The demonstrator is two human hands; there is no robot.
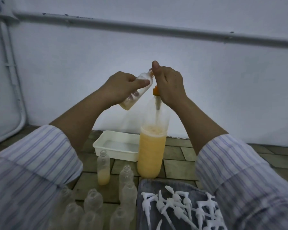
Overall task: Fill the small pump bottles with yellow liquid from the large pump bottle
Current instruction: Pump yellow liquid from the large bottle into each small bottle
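The right hand (170, 85) hides the pump head (155, 90).

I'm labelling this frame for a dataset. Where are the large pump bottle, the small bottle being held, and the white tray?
large pump bottle (151, 156), head view, on its yellow-filled lower body.
small bottle (134, 97), head view, on its clear mid-body.
white tray (101, 143), head view, on its left rim.
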